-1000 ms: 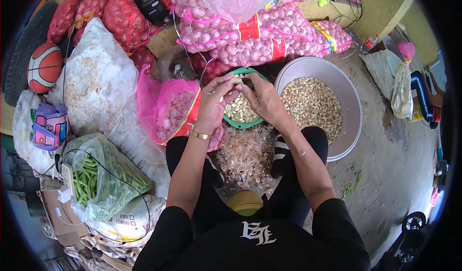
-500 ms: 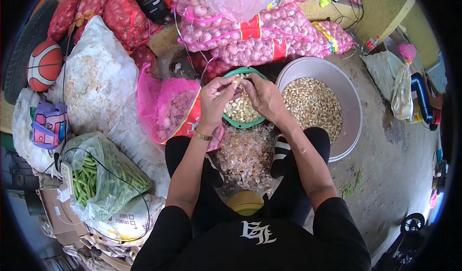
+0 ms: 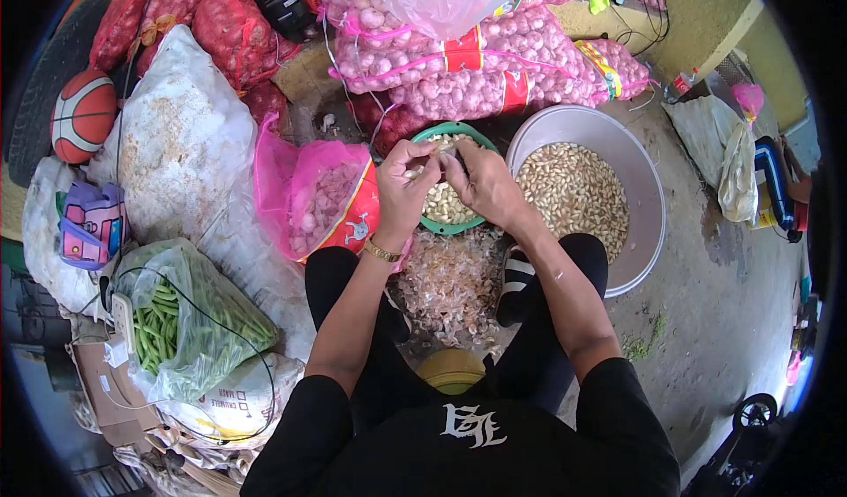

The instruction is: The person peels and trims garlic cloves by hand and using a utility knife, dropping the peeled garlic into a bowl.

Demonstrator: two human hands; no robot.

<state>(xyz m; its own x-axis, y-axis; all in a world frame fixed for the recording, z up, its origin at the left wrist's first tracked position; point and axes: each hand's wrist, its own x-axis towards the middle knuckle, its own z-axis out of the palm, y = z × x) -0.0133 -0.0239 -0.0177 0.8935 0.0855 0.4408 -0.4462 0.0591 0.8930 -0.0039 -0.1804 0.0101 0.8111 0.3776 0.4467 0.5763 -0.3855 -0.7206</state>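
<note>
My left hand (image 3: pixel 404 190) and my right hand (image 3: pixel 487 184) meet fingertip to fingertip above a green basin (image 3: pixel 454 229) of pale peeled garlic cloves (image 3: pixel 446 206). Pinched between both hands is a small pale garlic clove (image 3: pixel 445 146), partly covered by the fingers. A heap of papery garlic skins (image 3: pixel 450 276) lies on the floor below the basin, between the shoes. Right of the basin, a large grey tub (image 3: pixel 649 223) holds many cloves (image 3: pixel 573 188), apparently in liquid. An opened pink mesh bag (image 3: pixel 273 201) with garlic bulbs inside lies to the left of my left hand.
Full mesh sacks of garlic (image 3: pixel 529 42) are stacked behind the basin. White sacks (image 3: pixel 181 135), a basketball (image 3: pixel 84 116) and a plastic bag of green pods (image 3: pixel 190 329) with a cable across it are on the left. Concrete floor (image 3: pixel 688 320) extends right.
My left hand has shifted slightly right and its wrist has turned a little. The fingertips of both hands have changed position around the clove. The basin and tub have stayed put.
</note>
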